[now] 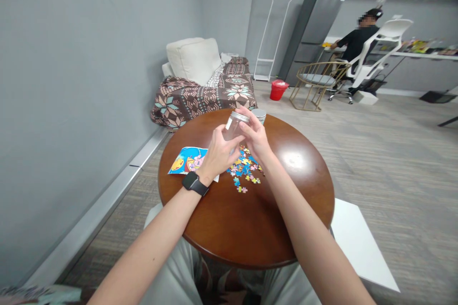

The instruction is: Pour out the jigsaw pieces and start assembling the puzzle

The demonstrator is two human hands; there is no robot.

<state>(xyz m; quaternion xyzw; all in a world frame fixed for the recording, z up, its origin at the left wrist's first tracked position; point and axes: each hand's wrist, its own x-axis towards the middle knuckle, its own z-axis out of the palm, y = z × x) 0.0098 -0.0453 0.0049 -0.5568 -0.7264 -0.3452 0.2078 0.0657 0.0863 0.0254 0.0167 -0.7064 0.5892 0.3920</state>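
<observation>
Above the round wooden table (pixel 286 200), my left hand (pixel 218 152) is wrapped round the body of a clear jar (pixel 232 129) with a silver lid (pixel 240 116). My right hand (pixel 255 136) grips the jar's top, its fingers around the lid. Below the jar lies a loose pile of colourful jigsaw puzzle pieces (pixel 245 167), partly hidden by my hands. Beside my left wrist, a bright picture sheet (pixel 186 158) with a cartoon print lies partly under my forearm. A second container with a silver lid (pixel 259 113) stands just behind my right hand.
A sofa with a patterned cover (pixel 200 97) stands beyond the table. A red bin (pixel 278 90) and a gold-framed chair (pixel 318 81) are further back. Another person (pixel 358 40) sits by a counter near a white chair (pixel 390 43). A white board (pixel 358 238) is at the table's right.
</observation>
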